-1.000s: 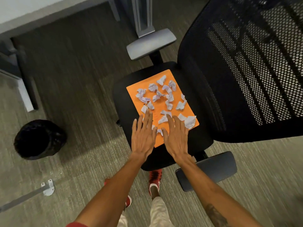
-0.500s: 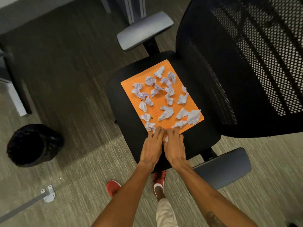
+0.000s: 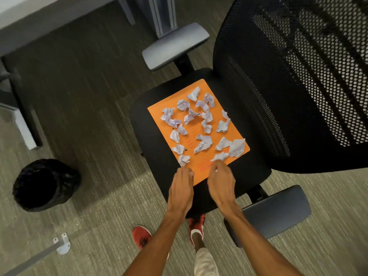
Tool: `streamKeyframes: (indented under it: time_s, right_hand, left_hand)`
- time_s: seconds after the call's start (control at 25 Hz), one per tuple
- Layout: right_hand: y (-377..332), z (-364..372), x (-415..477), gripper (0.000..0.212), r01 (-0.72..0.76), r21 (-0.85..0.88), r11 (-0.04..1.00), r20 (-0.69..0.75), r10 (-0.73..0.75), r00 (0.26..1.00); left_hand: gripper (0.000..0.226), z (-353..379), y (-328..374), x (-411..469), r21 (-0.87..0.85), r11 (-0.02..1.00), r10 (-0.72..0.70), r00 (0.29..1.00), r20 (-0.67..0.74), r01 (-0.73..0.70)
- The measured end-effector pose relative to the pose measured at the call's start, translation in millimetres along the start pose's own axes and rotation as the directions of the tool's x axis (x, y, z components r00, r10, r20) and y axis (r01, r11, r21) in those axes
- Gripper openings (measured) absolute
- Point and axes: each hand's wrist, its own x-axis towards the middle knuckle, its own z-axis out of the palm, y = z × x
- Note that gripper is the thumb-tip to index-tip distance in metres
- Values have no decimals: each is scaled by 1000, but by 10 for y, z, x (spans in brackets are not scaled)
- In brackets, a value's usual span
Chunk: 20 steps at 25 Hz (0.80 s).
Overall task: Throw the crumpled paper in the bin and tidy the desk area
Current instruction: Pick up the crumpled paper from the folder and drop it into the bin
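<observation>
An orange folder [image 3: 196, 136] lies flat on the black seat of an office chair [image 3: 153, 136]. Several crumpled white paper scraps [image 3: 203, 143] are spread over it. My left hand [image 3: 181, 189] has its fingers curled on the folder's near left edge. My right hand [image 3: 220, 181] curls over the near edge beside a scrap [image 3: 220, 156]. A strip of folder shows between the two hands. The fingertips are hidden under the knuckles. A black-lined bin [image 3: 45, 184] stands on the carpet to the left of the chair.
The chair's mesh back [image 3: 298, 76] rises at the right, with grey armrests at the far side [image 3: 175, 46] and the near side [image 3: 276, 212]. Desk legs [image 3: 25, 126] stand at the left. A metal floor bracket [image 3: 62, 244] lies near my red shoes [image 3: 141, 236].
My hands slid back from flat on the folder to its near edge. They have moved apart and the fingers have curled. The scraps have not moved.
</observation>
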Motion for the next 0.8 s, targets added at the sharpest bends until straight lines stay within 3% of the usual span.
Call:
streamKeyframes:
  time_s: [0.16, 0.32, 0.44, 0.6, 0.68, 0.8]
  right_hand:
    - [111, -273, 134, 14, 15, -50, 999, -125, -21, 992]
    - [197, -222, 314, 47, 186, -249, 950, 83, -171, 982]
    - [259, -72, 413, 51, 187, -302, 935, 168, -141, 976]
    - [277, -11, 444, 15, 253, -266, 930, 159, -217, 963]
    - [252, -28, 421, 12, 253, -152, 955, 152, -230, 961]
    - [121, -52, 354, 20, 66, 102, 993, 121, -79, 989]
  left_hand:
    - [37, -178, -274, 13, 36, 989, -133, 976, -175, 142]
    - [29, -206, -363, 120, 113, 988, -98, 991, -89, 107]
    - [56, -120, -264, 221, 186, 982, -30, 998, -57, 40]
    - [54, 60, -203, 325, 237, 971, -16, 999, -50, 27]
    - [37, 94, -197, 361, 239, 971, 2, 999, -46, 9]
    - [19, 74, -219, 394, 204, 979, 8, 1000, -9, -6]
